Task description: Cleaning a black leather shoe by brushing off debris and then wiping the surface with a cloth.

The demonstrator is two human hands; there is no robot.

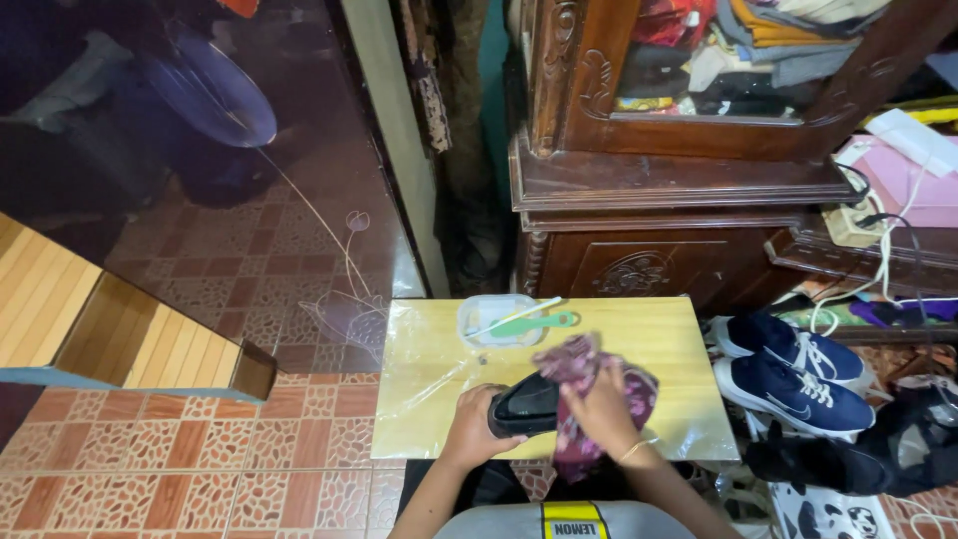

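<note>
We hold a glossy black leather shoe [526, 406] over the near edge of a small wooden table wrapped in clear plastic film [659, 329]. Our left hand [476, 424] is closed around the shoe's rear end, fingers curled over its top. Our right hand [602, 409] is closed on a crumpled maroon floral cloth [579, 361], pressing it against the shoe's far end; the cloth bunches above the hand and a strip of it hangs down below the table edge.

Farther back on the table sits a shallow clear plastic container [487, 317], with a green-handled brush and a pale stick [519, 316] lying across its rim, well apart from the shoe.

To the right of the table, a pair of navy blue sneakers with white soles [788, 364] rests on the floor, beside dark bags. Behind the table stands a carved dark wooden cabinet [679, 180] with folded clothes behind its glass. Patterned terracotta floor tiles [200, 459] spread to the left.
</note>
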